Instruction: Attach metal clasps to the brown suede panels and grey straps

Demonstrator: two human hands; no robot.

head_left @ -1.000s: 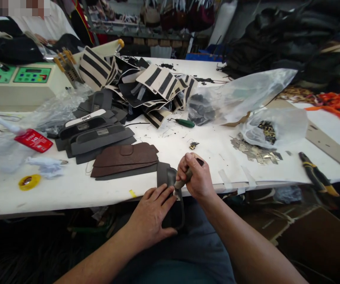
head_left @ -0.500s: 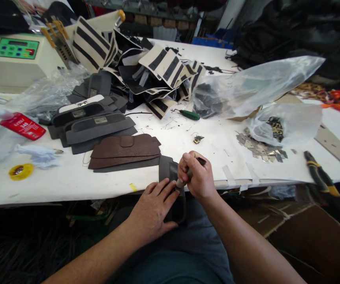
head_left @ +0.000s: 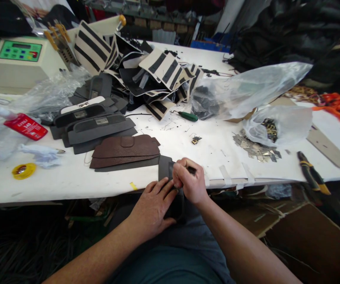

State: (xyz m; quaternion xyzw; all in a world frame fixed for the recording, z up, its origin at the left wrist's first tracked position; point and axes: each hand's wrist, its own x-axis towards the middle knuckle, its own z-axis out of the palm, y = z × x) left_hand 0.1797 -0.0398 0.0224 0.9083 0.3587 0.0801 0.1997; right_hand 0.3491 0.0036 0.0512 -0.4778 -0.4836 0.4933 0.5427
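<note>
A smooth, dark grey panel (head_left: 164, 167) with a round-cornered flap extends over the front edge of a white tabletop (head_left: 77, 183), its near end above the worker's lap. The left hand (head_left: 155, 205) lies flat across it, fingers stretched and close together; the right hand (head_left: 191, 179) is curled tightly around a tool (head_left: 191, 170) with a dark butt. The two hands cover much of the panel, and the fist hides the tool's tip. Just left, grained brown pieces (head_left: 125, 152) lie stacked near the front edge, with matte grey pieces (head_left: 101, 128) behind, some bearing shiny metal plates. Farther back, stiff cream-and-black striped sheets (head_left: 95, 49) pile up toward the far edge, beside a crumpled clear bag (head_left: 264, 86). Thin metal plates (head_left: 255, 149) spread to the right, while pliers (head_left: 313, 173) jut past the front edge. A red bottle (head_left: 27, 126) and yellow ring (head_left: 23, 170) lie at left.
</note>
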